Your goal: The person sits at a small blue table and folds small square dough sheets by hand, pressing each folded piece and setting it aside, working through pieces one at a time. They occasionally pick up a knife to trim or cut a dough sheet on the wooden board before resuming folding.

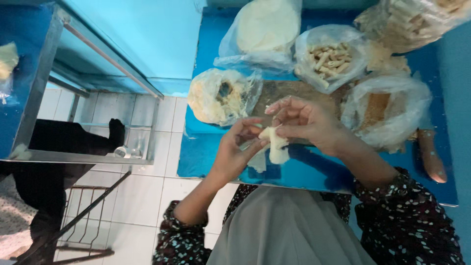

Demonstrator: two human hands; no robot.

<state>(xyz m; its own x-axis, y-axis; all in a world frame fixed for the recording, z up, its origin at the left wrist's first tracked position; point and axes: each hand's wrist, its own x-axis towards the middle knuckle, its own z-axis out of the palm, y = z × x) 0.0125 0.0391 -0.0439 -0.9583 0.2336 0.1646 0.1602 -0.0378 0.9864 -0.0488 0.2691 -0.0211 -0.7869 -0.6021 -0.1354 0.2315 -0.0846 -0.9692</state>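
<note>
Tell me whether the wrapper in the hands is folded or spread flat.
Folded. The pale wrapper is rolled into a narrow tube, pinched between the left hand and the right hand above the blue table.

Blue table [304, 172] with clear plastic bags [265, 34] of dough and a brown board [284, 93].

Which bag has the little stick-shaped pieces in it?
The clear bag of short sticks, at the middle of the table's far side. The bag to its left holds flat white sheets.
</note>
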